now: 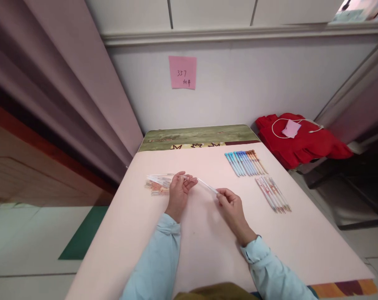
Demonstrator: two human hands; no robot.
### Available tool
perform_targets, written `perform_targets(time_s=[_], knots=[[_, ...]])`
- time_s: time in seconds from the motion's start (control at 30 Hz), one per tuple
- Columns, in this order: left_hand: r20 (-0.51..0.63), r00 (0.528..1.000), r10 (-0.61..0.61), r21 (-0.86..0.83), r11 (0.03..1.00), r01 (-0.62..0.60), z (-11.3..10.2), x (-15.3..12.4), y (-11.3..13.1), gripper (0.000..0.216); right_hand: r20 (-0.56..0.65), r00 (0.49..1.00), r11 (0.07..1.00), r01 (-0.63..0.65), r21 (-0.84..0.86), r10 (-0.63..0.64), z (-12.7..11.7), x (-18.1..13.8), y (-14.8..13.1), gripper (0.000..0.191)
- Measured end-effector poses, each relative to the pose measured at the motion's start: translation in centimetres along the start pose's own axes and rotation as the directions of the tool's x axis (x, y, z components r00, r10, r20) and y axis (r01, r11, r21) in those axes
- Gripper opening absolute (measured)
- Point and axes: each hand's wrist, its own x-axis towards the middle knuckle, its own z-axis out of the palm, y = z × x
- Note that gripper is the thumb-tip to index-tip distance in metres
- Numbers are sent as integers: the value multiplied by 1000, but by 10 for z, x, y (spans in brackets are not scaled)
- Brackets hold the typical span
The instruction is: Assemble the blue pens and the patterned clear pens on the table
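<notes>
L hand (180,189) pinches clear pen part (189,179), R hand (231,204) grips white tube (207,186) by its end, prob. for ctrl; pens (243,163) lie in rows nr worktop's (201,246) R edge, prob. for elbow room.

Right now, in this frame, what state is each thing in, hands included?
Left hand: curled, holding a small part.
Right hand: pinching a white stick.
White stick: slanted, off the table; contact with the small part unclear.
Loose parts: heaped, partly hidden.
Blue and orange pens: lined up.
Pale pens: lined up nearer.
Wall note: stuck up, handwritten.
Red cloth: rumpled.
</notes>
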Motion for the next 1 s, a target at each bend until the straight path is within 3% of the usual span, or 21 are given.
perform_targets(time_s=[0.23,0.67,1.0], knots=[[-54,999,0,61,998,4,6,0,0,32,41,998,998,-37,-43,39,1,0,-1,18],[45,996,78,265,960,-87,12,-9,1,45,66,998,997,-5,-76,10,1,0,6,20],[46,995,-93,100,991,88,17,-14,-3,32,29,1000,998,-2,70,0,7,1,14,24]])
